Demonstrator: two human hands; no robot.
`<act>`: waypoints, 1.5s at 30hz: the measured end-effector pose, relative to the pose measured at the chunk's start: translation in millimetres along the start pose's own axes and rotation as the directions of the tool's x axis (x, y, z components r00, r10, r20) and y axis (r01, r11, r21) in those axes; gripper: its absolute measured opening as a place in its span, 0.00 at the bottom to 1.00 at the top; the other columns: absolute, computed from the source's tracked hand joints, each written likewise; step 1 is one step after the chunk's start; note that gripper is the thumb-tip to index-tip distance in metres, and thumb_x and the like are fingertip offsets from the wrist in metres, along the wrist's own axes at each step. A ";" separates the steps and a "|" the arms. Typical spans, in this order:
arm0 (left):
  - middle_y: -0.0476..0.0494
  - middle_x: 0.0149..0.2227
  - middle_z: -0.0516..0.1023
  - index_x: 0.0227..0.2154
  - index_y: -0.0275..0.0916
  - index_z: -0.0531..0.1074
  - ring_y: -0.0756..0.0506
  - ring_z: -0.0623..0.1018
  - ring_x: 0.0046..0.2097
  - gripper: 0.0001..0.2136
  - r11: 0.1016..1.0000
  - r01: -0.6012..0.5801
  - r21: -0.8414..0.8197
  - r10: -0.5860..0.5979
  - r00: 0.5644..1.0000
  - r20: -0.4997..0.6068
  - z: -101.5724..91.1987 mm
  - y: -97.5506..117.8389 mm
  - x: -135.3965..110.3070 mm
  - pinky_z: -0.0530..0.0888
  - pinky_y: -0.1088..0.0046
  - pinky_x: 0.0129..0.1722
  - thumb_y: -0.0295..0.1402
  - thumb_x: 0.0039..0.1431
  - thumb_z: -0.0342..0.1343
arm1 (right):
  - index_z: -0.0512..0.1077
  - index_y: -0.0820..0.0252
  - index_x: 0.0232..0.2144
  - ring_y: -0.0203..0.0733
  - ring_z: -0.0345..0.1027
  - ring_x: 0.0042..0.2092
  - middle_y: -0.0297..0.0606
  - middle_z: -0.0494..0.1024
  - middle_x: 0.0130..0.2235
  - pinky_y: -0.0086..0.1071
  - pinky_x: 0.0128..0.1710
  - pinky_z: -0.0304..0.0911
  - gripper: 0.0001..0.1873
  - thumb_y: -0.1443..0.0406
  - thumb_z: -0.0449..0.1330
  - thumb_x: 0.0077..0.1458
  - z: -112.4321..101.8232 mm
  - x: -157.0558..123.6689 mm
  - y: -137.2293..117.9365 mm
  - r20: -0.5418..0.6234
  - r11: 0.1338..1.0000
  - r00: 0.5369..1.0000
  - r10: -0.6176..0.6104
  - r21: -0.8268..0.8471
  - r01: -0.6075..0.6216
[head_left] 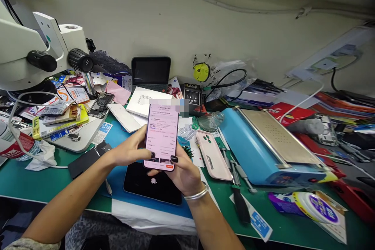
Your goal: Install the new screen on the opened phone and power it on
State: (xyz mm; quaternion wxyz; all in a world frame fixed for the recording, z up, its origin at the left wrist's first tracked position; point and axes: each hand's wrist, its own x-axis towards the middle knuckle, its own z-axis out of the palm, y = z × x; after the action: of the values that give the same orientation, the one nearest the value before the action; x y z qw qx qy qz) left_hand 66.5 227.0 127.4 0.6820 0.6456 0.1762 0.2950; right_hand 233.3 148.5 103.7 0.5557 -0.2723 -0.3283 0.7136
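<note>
A lit smartphone [162, 134] is held upright between both hands, its screen showing a page of small text and pictures. My left hand [131, 148] grips its left side, thumb over the lower screen. On the right edge, my right hand [186, 170] is wrapped round the phone with its thumb at the lower corner; a silver bangle circles that wrist. Below the phone lies a black tablet [149, 189] showing a white apple logo, partly hidden by the hands. A pink phone case [213, 156] rests to the right of my right hand.
A blue heating plate machine [249, 152] stands at right, with screwdrivers [240, 203] beside it. A microscope [43, 50] juts in from the left. Behind the phone are a white box [143, 99], a dark-screened device [150, 72] and a glass jar [211, 121]. A purple-labelled container [316, 207] lies front right.
</note>
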 end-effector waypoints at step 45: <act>0.43 0.43 0.72 0.56 0.39 0.63 0.44 0.71 0.40 0.26 0.997 0.080 0.017 -0.081 0.993 0.088 -3.8 10.1 -0.8 0.69 0.72 0.37 0.36 0.53 0.57 | 0.62 0.54 0.56 0.49 0.76 0.42 0.44 0.76 0.51 0.50 0.35 0.78 0.37 0.68 0.68 0.42 -7.7 -0.7 -3.3 0.076 0.996 0.996 -0.051 -0.066 0.056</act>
State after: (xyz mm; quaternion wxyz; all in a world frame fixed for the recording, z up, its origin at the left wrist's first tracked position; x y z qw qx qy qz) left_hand 61.8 229.3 136.8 0.6960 0.6552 0.1736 0.2372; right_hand 241.3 149.7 101.3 0.5523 -0.2554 -0.3800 0.6967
